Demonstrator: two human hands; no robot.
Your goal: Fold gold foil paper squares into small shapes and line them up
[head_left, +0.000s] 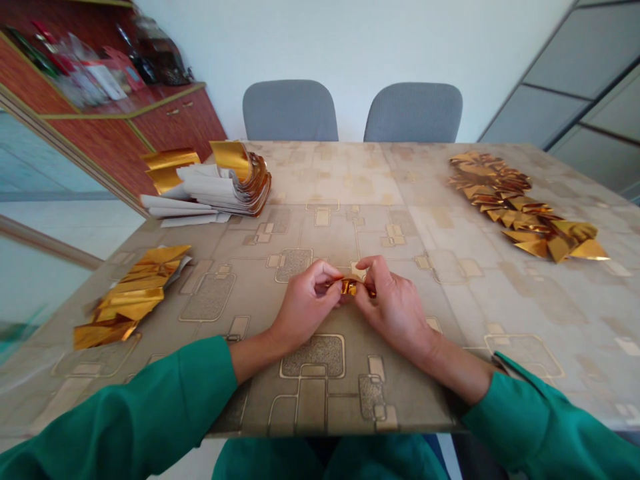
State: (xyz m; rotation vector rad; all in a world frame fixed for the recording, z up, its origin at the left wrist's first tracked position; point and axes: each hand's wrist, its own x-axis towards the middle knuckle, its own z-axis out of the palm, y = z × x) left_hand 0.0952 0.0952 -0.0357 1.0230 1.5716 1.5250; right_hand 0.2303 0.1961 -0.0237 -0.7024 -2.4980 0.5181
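Observation:
A small folded piece of gold foil paper (349, 287) is held between my two hands, just above the table near its front. My left hand (309, 300) pinches its left end between thumb and fingers. On the right end, the thumb and curled index finger of my right hand (393, 303) close on it. The middle of the gold paper shows between my fingertips; its ends are hidden by them.
Stacked gold paper sheets with white backs (215, 187) lie at the back left. Crumpled gold foil pieces (133, 293) are nearer on the left. A row of folded gold pieces (520, 207) lies on the patterned tablecloth (320, 233) at the right. Two grey chairs (290, 110) stand beyond.

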